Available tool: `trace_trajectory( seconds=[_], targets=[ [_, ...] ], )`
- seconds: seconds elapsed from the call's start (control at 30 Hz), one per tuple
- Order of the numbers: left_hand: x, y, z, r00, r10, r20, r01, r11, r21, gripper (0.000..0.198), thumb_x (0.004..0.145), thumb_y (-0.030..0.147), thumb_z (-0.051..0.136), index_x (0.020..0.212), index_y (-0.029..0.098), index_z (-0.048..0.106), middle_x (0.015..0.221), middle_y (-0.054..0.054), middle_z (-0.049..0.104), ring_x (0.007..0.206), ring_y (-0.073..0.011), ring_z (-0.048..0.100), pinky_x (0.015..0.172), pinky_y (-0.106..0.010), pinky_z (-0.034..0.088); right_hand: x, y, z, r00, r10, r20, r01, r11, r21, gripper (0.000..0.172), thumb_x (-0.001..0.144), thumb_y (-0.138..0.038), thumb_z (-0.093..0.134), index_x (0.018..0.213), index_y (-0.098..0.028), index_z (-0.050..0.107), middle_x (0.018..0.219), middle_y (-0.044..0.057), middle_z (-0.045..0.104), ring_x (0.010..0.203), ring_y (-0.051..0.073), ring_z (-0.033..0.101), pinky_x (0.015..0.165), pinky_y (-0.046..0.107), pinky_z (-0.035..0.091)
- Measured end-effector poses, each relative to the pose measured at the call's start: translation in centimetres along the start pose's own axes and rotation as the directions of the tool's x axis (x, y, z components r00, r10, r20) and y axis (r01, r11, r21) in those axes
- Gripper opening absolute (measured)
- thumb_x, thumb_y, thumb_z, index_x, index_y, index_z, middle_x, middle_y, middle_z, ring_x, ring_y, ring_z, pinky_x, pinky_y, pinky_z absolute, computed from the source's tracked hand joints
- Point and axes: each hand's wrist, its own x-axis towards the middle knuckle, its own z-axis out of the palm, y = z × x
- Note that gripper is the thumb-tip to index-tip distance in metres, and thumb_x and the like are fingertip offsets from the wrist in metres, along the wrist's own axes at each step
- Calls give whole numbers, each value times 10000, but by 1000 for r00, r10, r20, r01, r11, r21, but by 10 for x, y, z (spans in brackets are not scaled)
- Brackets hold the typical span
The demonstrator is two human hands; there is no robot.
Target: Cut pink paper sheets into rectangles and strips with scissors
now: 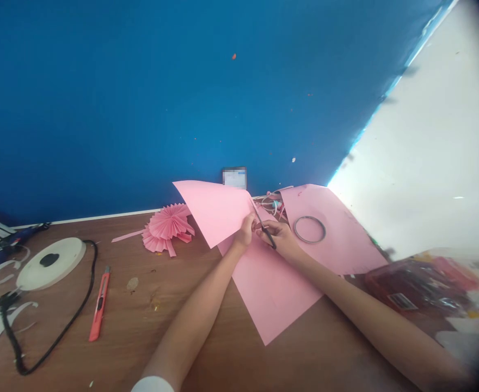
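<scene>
My left hand [245,230] pinches the lower edge of a raised pink paper sheet [215,209], holding it up off the table. My right hand [278,235] is closed round black-handled scissors [264,226], whose blades point up along the sheet's right edge. Under both hands lies a larger flat pink sheet [272,288]. Another pink sheet [337,239] lies to the right with a roll of clear tape [309,229] on it.
Pink pleated paper fans [166,226] lie left of the sheets. A red utility knife [99,305], a white disc [51,262] and a black cable [60,332] are on the wooden table's left. A plastic bag of supplies [427,283] sits at right. A blue wall stands behind.
</scene>
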Motion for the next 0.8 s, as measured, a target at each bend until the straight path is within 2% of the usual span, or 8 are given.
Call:
trace_trajectory(
  seconds=[0.3, 0.53, 0.8],
  targets=[
    [-1, 0, -2, 1000, -9, -9, 9, 1000, 18, 391, 874, 403, 378, 553, 187, 324, 545, 13, 331, 535, -112, 344, 572, -268, 328, 3, 8, -2, 1000, -21, 2, 21, 1000, 12, 299, 674, -371, 693, 848, -130, 661, 622, -3, 550, 478, 61, 374, 444, 211, 285],
    [-3, 3, -1, 1000, -15, -17, 15, 1000, 8, 399, 875, 388, 382, 539, 190, 299, 541, 10, 316, 529, -115, 328, 565, -273, 313, 1, 9, -1, 1000, 0, 8, 0, 1000, 11, 279, 685, -365, 692, 840, -138, 645, 500, -50, 442, 428, 62, 338, 419, 215, 258],
    [-3, 5, 0, 1000, -17, -1, 17, 1000, 24, 398, 863, 412, 387, 544, 191, 296, 541, 11, 311, 524, -115, 308, 552, -270, 306, 0, 2, 1, 1000, -7, 2, 8, 1000, -27, 258, 699, -355, 660, 831, -134, 657, 495, -44, 443, 444, 68, 349, 442, 218, 283]
  ],
)
